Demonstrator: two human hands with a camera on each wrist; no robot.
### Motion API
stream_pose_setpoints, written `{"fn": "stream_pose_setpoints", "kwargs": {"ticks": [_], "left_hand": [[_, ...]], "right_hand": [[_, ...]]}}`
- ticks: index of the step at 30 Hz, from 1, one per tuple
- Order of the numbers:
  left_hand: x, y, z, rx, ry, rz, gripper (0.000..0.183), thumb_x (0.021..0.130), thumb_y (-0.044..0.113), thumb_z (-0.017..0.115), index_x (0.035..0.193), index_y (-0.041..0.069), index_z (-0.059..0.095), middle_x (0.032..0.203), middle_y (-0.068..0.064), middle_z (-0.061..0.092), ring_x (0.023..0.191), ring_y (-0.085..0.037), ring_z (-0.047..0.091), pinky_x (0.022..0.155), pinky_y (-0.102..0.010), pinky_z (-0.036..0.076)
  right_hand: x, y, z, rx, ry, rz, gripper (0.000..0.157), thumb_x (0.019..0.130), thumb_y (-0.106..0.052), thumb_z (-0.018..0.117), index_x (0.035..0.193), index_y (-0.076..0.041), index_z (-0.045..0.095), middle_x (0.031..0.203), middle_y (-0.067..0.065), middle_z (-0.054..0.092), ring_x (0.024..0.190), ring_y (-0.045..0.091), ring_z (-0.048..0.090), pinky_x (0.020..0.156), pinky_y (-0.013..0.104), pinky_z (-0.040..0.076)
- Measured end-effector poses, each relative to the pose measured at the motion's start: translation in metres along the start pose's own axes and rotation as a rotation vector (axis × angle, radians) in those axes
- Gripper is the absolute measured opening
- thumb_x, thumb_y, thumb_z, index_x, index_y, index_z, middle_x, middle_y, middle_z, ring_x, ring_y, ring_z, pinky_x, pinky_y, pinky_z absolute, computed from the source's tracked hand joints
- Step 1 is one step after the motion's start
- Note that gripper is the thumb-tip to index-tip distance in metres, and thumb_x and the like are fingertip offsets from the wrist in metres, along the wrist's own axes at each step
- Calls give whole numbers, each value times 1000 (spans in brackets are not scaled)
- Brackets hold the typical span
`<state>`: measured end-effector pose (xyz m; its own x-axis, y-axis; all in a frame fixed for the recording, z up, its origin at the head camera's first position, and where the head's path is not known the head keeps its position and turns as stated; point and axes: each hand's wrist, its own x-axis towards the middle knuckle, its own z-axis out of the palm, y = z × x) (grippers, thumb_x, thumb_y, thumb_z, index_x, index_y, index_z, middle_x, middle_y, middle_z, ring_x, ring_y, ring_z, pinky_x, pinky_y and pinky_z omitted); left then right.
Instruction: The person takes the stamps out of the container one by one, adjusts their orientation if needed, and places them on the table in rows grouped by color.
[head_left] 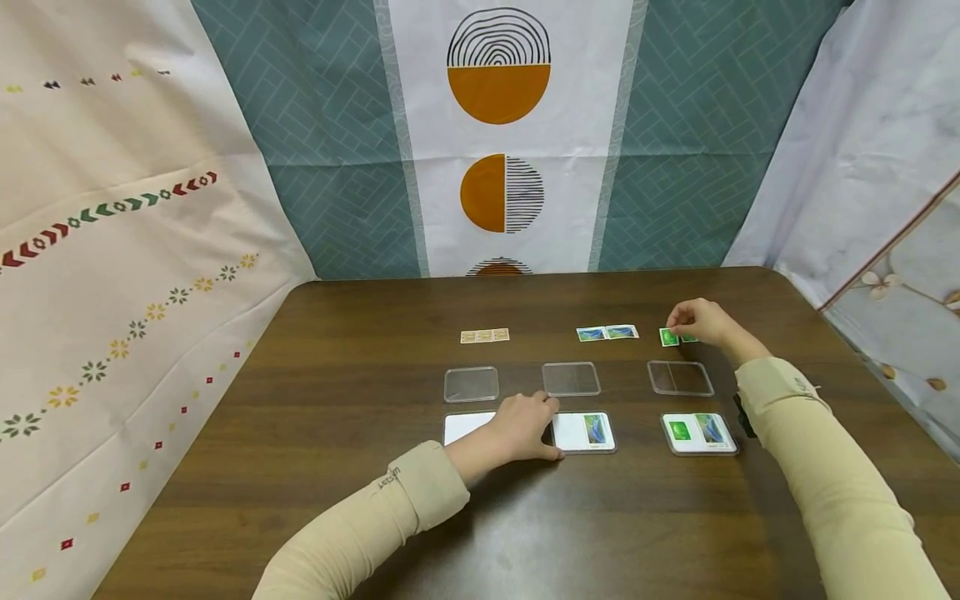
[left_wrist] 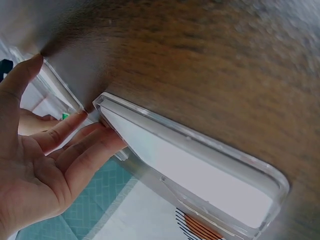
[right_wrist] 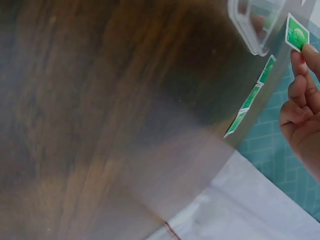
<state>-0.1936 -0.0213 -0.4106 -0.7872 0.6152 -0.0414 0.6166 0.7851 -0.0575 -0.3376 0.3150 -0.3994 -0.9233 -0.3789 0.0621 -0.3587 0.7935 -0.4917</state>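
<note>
My right hand (head_left: 703, 320) pinches a green stamp (right_wrist: 297, 34) between thumb and index finger at the table's far right. Several more green stamps (right_wrist: 251, 97) lie in a row beside it. My left hand (head_left: 517, 425) holds the left end of the middle clear plastic case (head_left: 585, 433), thumb at the near corner and index finger at the far one. A white insert with one blue-green stamp (head_left: 595, 429) lies in that case. The other left fingers touch the neighbouring case with a white insert (left_wrist: 190, 170), partly hidden by the hand in the head view.
Three clear lids (head_left: 471, 385) lie in a row behind the cases. Farther back are a strip of tan stamps (head_left: 484, 336) and blue-green stamps (head_left: 607, 332). A third case (head_left: 699, 435) at right holds a green and a blue-green stamp.
</note>
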Motion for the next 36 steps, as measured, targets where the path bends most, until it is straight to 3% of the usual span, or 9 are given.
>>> {"fn": "stream_pose_setpoints", "kwargs": {"ticks": [6,17,36], "left_hand": [[1,0,0,-5,5,3,54,71,57,73,100,14,59,103,-2,65,79,-20,66,65,-28,51],[1,0,0,-21,-14,1,55,73,56,72,104,13,59,109,-4,65,82,-20,66,67,-29,52],[1,0,1,-27,-11,-4,55,72,56,73,105,13,59,111,-4,64,85,-21,66,70,-30,52]], "right_hand": [[3,6,2,-57,22,-14,4,80,1,66,79,2,63,73,13,66,68,14,54,65,33,44],[6,3,-1,-99,28,120,7,82,-4,65,79,1,62,74,12,66,68,21,54,64,35,40],[11,0,5,-132,17,194,9,81,-6,65,77,0,61,79,16,63,74,31,56,68,48,43]]}}
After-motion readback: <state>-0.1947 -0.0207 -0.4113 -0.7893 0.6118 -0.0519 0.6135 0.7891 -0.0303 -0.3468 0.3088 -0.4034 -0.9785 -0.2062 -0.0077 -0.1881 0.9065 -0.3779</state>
